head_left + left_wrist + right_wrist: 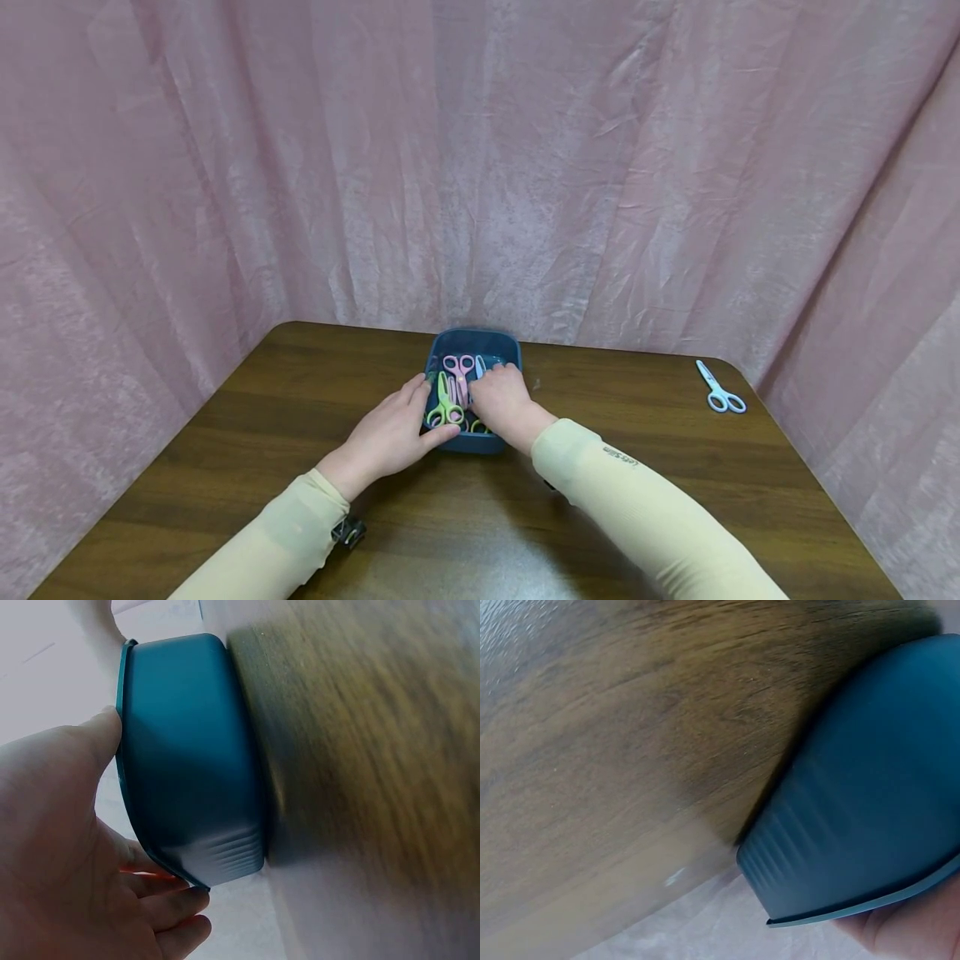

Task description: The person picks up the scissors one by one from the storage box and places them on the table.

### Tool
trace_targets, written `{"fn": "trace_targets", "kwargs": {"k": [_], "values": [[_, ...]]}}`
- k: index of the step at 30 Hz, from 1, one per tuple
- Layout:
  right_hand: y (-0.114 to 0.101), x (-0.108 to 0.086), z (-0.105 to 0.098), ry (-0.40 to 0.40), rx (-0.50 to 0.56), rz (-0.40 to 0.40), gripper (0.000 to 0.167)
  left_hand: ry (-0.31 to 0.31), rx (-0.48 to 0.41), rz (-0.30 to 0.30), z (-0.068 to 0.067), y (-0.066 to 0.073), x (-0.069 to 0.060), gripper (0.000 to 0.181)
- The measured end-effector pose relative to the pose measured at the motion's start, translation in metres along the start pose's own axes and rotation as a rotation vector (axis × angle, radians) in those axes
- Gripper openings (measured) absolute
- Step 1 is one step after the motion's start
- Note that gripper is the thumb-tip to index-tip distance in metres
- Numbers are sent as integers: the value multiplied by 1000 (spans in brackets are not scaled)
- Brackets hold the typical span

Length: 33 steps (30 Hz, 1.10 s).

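Observation:
A dark blue plastic bin [474,444] stands on the table with several small scissors inside. My left hand [390,429] rests on its left side and near corner, thumb and fingertips touching the rim [122,761]. Just beyond that thumb lie green scissors [444,400] on top of the others, with pink scissors [460,372] behind them. My right hand [501,400] reaches down into the bin's right half, beside a light blue blade [480,367]. Its fingertips are hidden among the contents, and whether they hold anything is not visible.
Light blue scissors [720,392] lie alone near the table's far right corner. The brown wooden table [300,392] ends at a pink curtain [480,167] that hangs behind it and along both sides.

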State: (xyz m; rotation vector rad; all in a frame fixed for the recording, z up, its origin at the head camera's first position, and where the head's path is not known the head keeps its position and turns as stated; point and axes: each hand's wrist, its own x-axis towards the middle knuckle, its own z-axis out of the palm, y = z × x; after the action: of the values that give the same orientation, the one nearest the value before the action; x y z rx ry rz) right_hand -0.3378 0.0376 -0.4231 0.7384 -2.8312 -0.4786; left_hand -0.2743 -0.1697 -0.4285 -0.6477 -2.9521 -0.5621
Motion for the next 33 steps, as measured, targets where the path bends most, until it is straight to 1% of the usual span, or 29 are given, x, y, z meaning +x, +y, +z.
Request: {"fn": "trace_targets", "kwargs": {"k": [5,9,14,21,29,33], "values": [[-1,1,0,-17,12,1,32,1,8,1,0,0,-1,103],[-1,1,-1,-31,33,7,29,8,5,8,-1,1,-1,102],[-1,-1,-2,-15,60,13,27,5,10,8,0,1,0,102],[2,-2,-2,-1,97,14,31,12,16,6,1,0,0,102],[4,-2,0,8,142,18,30,5,9,-2,1,0,1,102],[6,-5,-3,36,147,16,29,1,8,-6,1,0,1,103]]}}
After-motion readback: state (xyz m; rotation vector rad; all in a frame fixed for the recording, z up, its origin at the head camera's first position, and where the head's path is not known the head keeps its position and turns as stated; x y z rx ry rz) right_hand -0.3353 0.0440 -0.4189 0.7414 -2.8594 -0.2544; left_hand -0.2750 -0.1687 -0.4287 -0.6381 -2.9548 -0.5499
